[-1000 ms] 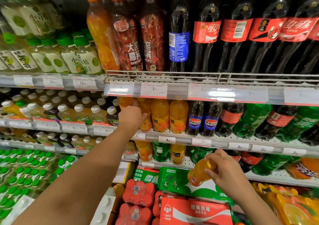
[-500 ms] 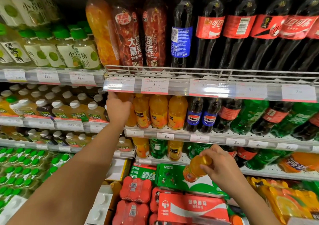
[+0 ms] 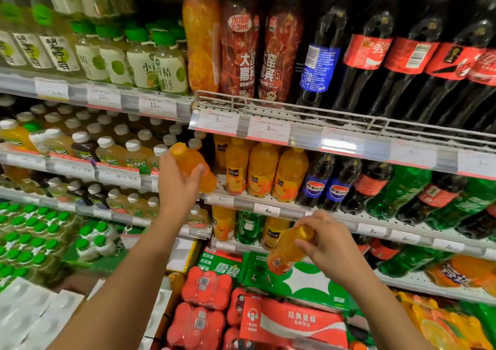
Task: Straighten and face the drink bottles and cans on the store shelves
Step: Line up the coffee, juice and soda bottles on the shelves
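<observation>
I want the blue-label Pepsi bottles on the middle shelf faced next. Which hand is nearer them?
Right hand, just below the Pepsi bottles; left hand is farther left.

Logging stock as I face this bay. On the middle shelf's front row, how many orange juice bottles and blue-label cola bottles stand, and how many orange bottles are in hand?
Orange juice bottles standing in front: 3
Blue-label cola bottles: 2
Orange bottles in hand: 2 (left hand, right hand)
Total: 7

Head-worn view (wide-angle), close, facing drink shelves (image 3: 322,210)
</observation>
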The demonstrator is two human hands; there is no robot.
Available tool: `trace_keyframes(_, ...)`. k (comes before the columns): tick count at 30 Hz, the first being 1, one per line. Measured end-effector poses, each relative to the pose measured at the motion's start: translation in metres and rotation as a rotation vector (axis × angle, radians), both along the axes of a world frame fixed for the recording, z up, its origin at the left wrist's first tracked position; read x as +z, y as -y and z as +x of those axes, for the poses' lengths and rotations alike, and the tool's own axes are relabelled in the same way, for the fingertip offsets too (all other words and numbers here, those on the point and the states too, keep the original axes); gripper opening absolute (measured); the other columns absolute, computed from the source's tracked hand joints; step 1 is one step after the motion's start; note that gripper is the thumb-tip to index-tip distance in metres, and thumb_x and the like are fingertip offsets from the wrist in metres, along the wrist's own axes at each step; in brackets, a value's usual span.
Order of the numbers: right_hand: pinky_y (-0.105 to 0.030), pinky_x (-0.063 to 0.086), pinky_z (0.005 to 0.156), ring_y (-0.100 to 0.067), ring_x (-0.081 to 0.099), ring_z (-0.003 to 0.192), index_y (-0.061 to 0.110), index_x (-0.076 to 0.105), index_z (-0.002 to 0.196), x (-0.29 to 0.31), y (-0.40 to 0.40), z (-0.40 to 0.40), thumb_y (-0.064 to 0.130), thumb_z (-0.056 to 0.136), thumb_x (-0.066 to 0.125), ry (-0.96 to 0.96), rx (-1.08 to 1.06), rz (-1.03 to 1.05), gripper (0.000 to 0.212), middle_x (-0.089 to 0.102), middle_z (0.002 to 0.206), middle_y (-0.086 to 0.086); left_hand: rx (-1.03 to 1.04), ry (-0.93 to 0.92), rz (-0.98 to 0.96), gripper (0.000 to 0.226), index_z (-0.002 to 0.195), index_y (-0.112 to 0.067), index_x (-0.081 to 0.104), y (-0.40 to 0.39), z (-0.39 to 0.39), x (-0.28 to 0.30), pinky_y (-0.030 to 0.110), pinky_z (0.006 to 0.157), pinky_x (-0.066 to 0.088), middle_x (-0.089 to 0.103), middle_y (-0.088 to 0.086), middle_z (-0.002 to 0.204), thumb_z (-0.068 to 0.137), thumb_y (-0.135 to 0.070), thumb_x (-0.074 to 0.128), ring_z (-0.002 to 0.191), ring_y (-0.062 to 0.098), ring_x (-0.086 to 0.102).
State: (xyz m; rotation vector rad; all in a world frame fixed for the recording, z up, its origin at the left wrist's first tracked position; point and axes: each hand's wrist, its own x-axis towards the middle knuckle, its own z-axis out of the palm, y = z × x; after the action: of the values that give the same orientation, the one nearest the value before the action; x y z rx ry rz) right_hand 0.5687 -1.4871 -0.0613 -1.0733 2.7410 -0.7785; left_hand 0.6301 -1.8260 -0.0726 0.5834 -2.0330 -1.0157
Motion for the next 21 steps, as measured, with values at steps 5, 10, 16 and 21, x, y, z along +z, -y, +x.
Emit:
trace_keyframes(5,-0.02,0.043,0.075,-0.002,0.05,0.083,0.029,0.069,0.117,0.026,0.071,-0.004,0.029,0.089,0.077,-0.069,0.069,-0.106,0.029,0.051,0.102,0.011,-0.022,-0.055,0.069,0.042,0.122,-0.029,0.051,-0.001,0.067,-0.005,0.026,0.08,0.047,0.058,0.003,0.113,0.089,-0.041,0.073,0.099,0.02,0.06)
trace_keyframes(10,-0.024,0.043,0.083,-0.009,0.052,0.089,0.025,0.068,0.12,0.04,0.14,-0.013,0.028,0.091,0.075,-0.165,0.069,-0.206,0.03,0.053,0.105,0.008,-0.027,-0.04,0.067,0.039,0.117,-0.037,0.051,-0.001,0.123,-0.023,0.033,0.081,0.046,0.056,0.004,0.113,0.085,-0.049,0.069,0.102,0.025,0.057)
trace_keyframes(16,-0.034,0.047,0.087,-0.019,0.057,0.101,0.02,0.066,0.125,0.047,0.207,-0.027,0.025,0.094,0.072,-0.251,0.035,-0.134,0.032,0.054,0.116,0.001,-0.002,-0.031,0.108,0.048,0.117,-0.016,0.059,-0.004,0.169,-0.043,0.032,0.077,0.047,0.055,-0.002,0.105,0.087,-0.052,0.066,0.092,0.018,0.057)
trace_keyframes(21,-0.041,0.046,0.088,-0.033,0.058,0.111,0.015,0.061,0.133,0.047,0.238,-0.028,0.022,0.098,0.065,-0.28,0.025,-0.023,0.036,0.058,0.121,-0.009,0.043,0.011,0.059,0.057,0.128,-0.017,0.06,-0.005,0.186,-0.048,0.02,0.087,0.04,0.051,-0.014,0.111,0.084,-0.053,0.065,0.104,0.012,0.053)
